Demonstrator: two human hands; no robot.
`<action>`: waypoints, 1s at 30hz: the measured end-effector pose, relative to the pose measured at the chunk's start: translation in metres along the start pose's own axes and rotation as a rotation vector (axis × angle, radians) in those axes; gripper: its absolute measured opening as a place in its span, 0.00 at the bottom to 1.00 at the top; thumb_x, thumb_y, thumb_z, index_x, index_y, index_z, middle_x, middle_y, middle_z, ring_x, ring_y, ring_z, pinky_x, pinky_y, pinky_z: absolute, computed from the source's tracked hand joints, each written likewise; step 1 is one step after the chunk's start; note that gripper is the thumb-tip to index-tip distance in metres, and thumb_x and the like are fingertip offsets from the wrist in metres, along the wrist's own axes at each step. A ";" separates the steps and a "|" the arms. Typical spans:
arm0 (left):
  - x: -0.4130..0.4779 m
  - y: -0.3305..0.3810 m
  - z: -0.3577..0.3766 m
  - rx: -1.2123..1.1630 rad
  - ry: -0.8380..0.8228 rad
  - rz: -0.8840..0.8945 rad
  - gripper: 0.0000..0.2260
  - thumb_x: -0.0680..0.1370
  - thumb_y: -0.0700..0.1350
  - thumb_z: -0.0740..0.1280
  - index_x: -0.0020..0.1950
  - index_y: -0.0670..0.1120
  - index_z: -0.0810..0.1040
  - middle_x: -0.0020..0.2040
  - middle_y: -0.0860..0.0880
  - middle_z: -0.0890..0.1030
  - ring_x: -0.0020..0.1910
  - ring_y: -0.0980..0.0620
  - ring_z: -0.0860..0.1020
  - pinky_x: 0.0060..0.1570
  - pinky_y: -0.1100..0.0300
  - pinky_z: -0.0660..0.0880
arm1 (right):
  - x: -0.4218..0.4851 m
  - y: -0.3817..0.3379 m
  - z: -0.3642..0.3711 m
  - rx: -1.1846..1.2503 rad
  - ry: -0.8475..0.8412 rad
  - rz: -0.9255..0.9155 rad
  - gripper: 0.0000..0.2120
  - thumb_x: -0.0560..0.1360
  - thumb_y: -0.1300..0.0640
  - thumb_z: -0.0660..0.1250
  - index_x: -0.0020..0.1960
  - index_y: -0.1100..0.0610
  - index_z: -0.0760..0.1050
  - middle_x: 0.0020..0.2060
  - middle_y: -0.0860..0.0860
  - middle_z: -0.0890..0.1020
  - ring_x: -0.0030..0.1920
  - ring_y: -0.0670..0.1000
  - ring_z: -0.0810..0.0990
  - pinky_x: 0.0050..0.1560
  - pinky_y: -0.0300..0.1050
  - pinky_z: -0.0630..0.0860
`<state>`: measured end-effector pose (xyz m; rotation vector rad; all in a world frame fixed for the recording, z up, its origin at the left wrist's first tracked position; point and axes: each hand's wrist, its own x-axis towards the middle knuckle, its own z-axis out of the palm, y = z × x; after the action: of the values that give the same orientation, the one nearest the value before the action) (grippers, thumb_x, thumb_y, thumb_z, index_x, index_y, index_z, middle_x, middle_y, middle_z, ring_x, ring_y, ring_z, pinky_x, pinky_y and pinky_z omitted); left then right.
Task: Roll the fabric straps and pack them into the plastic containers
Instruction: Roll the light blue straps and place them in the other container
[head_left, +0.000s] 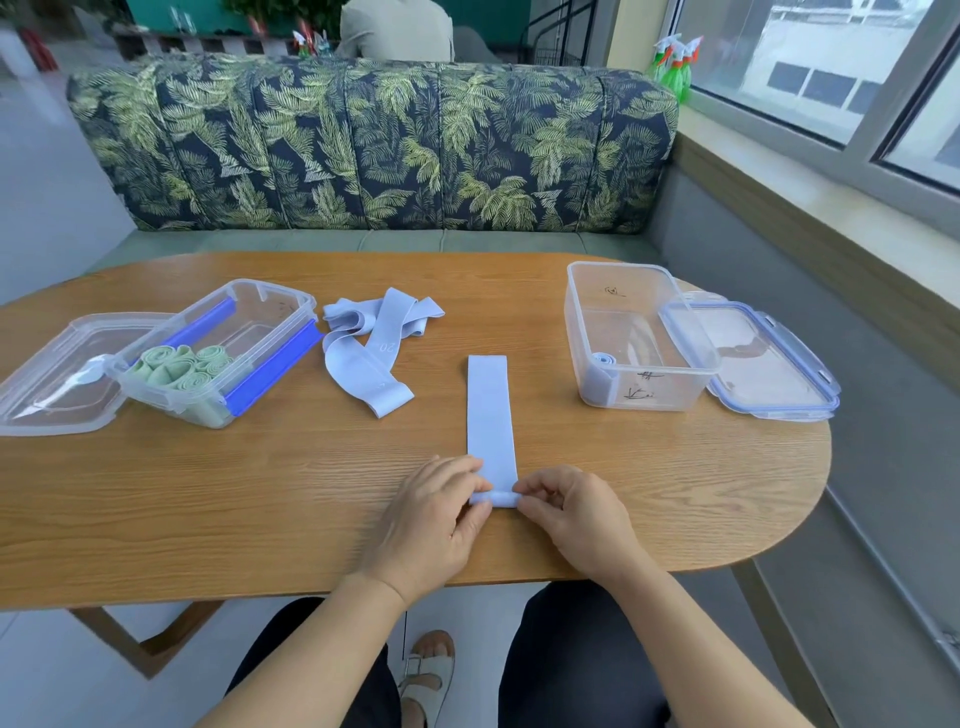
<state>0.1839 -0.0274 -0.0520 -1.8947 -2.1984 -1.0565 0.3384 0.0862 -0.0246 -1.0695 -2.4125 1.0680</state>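
A light blue fabric strap (489, 410) lies flat on the wooden table (260, 493), running away from me. Its near end is curled into a small roll. My left hand (434, 525) pinches the roll's left end and my right hand (576, 514) pinches its right end. More loose blue straps (374, 343) lie in a heap at the centre left. The left container (270, 358), with blue clips, holds several rolled green straps (179, 366). The right container (639, 338) holds one rolled blue strap (602, 361).
A clear lid (47, 384) lies left of the left container. A blue-rimmed lid (769, 364) leans under the right container's right side. A leaf-print sofa (374, 145) stands behind the table, and a window wall runs along the right.
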 end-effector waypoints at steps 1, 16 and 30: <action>0.000 0.001 -0.001 0.001 0.000 0.015 0.14 0.77 0.51 0.61 0.53 0.46 0.80 0.57 0.52 0.80 0.58 0.57 0.72 0.63 0.63 0.67 | 0.001 0.000 0.000 -0.006 0.000 0.002 0.03 0.75 0.50 0.69 0.48 0.44 0.80 0.40 0.43 0.80 0.39 0.42 0.74 0.42 0.41 0.72; 0.009 -0.008 0.005 0.012 0.078 0.002 0.10 0.77 0.50 0.61 0.48 0.53 0.81 0.45 0.59 0.77 0.46 0.59 0.74 0.48 0.60 0.65 | 0.000 0.004 0.006 0.179 0.125 0.064 0.07 0.72 0.53 0.73 0.44 0.42 0.78 0.34 0.35 0.79 0.35 0.40 0.76 0.44 0.44 0.74; 0.013 -0.006 -0.005 -0.118 -0.052 -0.119 0.12 0.78 0.45 0.64 0.61 0.53 0.76 0.52 0.60 0.74 0.52 0.62 0.72 0.55 0.63 0.70 | 0.012 0.004 0.010 -0.020 0.183 -0.014 0.03 0.74 0.50 0.70 0.46 0.44 0.82 0.39 0.41 0.78 0.42 0.42 0.77 0.46 0.44 0.74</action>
<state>0.1728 -0.0189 -0.0449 -1.8773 -2.3534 -1.1942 0.3271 0.0922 -0.0347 -1.1037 -2.2873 0.9011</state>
